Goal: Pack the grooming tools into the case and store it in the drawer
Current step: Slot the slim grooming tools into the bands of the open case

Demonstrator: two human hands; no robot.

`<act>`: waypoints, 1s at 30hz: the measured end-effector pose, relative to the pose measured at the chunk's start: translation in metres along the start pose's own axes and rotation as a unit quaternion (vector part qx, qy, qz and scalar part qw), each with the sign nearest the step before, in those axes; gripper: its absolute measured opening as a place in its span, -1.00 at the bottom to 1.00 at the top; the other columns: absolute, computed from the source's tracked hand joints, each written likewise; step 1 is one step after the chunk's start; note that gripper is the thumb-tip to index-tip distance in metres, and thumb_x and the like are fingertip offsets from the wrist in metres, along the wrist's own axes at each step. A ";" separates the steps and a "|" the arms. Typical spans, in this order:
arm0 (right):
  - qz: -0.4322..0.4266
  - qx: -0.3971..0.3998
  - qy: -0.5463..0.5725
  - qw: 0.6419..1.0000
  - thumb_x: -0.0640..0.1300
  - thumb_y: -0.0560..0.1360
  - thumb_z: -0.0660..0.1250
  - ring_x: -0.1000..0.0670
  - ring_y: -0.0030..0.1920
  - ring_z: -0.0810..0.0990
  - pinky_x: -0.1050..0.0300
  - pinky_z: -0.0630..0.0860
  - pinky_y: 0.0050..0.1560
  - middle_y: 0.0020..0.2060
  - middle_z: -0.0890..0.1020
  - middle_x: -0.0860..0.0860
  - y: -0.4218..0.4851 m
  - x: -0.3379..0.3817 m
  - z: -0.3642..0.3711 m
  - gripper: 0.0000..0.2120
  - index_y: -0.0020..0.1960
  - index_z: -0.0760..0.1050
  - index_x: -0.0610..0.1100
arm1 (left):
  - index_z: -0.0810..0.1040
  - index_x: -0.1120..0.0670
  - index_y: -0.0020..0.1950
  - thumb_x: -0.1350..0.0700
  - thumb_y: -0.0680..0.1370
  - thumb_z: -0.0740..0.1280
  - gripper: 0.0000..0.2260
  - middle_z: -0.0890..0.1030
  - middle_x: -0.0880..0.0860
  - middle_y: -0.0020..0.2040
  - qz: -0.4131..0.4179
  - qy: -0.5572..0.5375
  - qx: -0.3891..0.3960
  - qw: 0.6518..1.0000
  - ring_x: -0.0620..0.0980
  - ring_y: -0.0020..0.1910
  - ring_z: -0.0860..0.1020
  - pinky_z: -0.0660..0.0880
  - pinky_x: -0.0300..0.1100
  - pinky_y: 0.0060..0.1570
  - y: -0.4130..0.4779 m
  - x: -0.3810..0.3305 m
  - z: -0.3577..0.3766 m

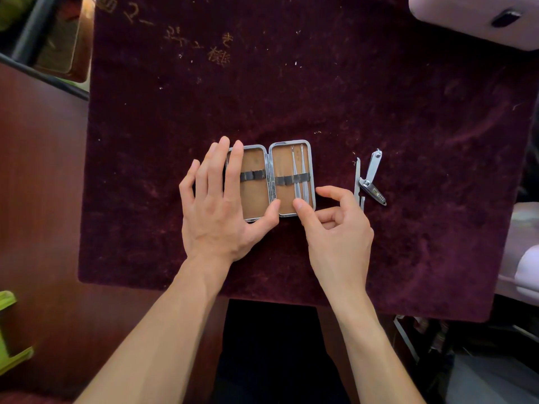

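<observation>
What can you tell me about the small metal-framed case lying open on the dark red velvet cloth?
The small metal-framed case lies open flat on the dark red velvet cloth, its two rounded halves joined by a centre hinge. Each half has a silvery rim, a tan lining and a dark elastic band across the middle. Two thin metal tools sit under the right half's band. The left hand rests on the left half; the right hand's fingertips touch the lower right half.

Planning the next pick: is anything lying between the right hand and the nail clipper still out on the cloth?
Nothing visible does. The right hand is at the open case's right half, and only bare maroon cloth lies between it and the nail clipper. A thin metal tool lies against the clipper's left side, nearer the hand.
</observation>
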State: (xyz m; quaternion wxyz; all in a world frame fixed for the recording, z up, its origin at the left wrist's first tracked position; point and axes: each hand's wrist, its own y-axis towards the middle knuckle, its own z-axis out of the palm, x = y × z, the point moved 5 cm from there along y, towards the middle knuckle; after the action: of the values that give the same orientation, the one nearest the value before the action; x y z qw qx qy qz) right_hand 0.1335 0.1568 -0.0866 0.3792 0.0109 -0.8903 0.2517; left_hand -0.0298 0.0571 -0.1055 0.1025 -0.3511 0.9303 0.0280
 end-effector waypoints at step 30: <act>0.039 -0.099 0.004 0.994 -0.03 0.51 0.59 0.26 -0.22 0.58 0.53 0.46 -0.09 -0.10 0.61 0.10 -0.022 -0.058 -0.066 -0.70 0.16 0.61 0.21 | 0.15 0.09 0.66 -0.34 0.58 0.14 -0.23 0.23 0.09 0.64 0.011 0.007 -0.011 1.000 0.07 0.62 0.22 0.14 0.08 0.57 -0.002 0.000 0.001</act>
State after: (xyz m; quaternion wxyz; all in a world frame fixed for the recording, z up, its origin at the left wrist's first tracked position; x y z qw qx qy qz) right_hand 0.2232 0.1581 -0.0776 0.3717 -0.0630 -0.9092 0.1768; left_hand -0.0282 0.0552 -0.1068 0.0919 -0.3419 0.9345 0.0371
